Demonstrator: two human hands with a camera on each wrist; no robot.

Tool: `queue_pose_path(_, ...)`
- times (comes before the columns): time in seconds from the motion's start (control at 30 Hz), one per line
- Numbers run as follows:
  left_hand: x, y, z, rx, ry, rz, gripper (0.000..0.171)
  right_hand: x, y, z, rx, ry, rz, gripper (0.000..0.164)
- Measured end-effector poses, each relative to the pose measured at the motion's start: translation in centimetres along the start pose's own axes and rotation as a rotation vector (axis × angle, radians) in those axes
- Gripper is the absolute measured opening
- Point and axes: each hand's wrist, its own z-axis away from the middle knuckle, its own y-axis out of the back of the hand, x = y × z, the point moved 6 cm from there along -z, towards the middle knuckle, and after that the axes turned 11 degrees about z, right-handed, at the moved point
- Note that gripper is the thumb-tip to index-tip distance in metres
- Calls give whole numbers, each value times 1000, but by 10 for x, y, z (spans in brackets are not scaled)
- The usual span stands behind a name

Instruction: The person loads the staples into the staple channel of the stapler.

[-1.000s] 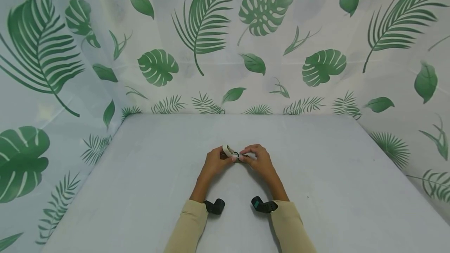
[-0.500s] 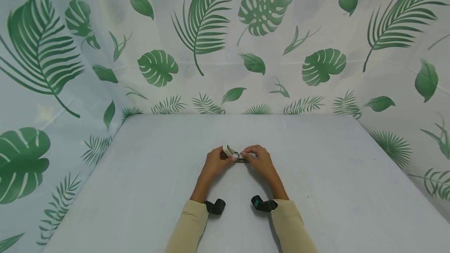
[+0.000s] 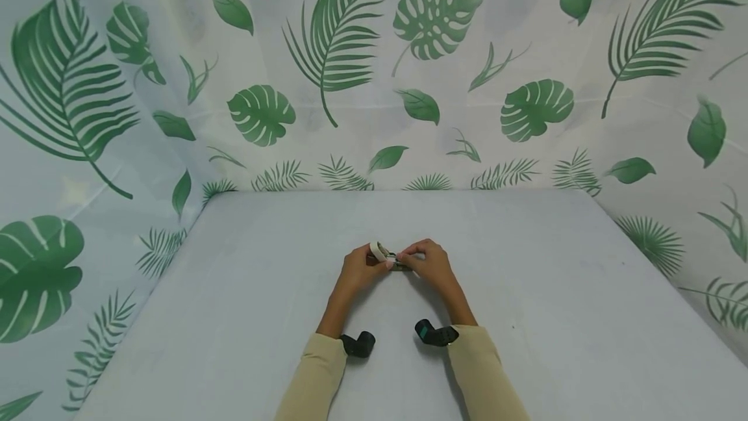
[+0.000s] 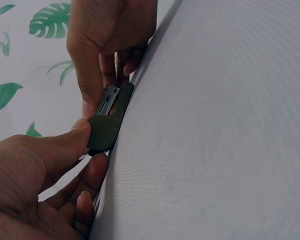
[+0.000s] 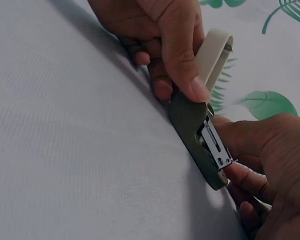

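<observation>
A stapler [image 5: 187,120] rests on its dark green base near the middle of the table, with its cream cover [image 5: 213,57] swung up and back. Its silver staple channel [image 5: 216,142] is exposed and slightly raised above the base. My left hand [image 3: 359,268] grips the hinge end, thumb on the green side and fingers behind. At the other end, my right hand [image 3: 431,265] has thumb and forefinger bent around the metal channel, pinching at its far side. In the left wrist view the right fingertips partly cover the channel [image 4: 108,101].
A white cloth-covered table [image 3: 263,317] lies under both hands. Behind and beside it hangs a leaf-print curtain [image 3: 350,141]. Black wrist cameras [image 3: 359,344] are strapped at both cuffs of the beige sleeves [image 3: 312,375].
My right fingertips first shifted slightly right along the staple channel, then back left. The right wrist has moved a little up and left. My left hand keeps its hold and the stapler stays put.
</observation>
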Motion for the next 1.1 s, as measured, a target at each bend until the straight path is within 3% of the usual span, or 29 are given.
queue_pose_path(0.4,1,0,0,-5,12,20,28,4,1,-7,-58,9,39,17)
queue_pose_path(0.63,0,0,0,5,7,9,27,5,2,-5,-85,14,1,13)
queue_pose_path(0.93,2,0,1,-5,-15,-7,31,6,4,-3,-73,-1,-15,17)
queue_pose_path(1.1,-2,4,0,-12,3,33,33,9,5,-1,-70,0,-47,19)
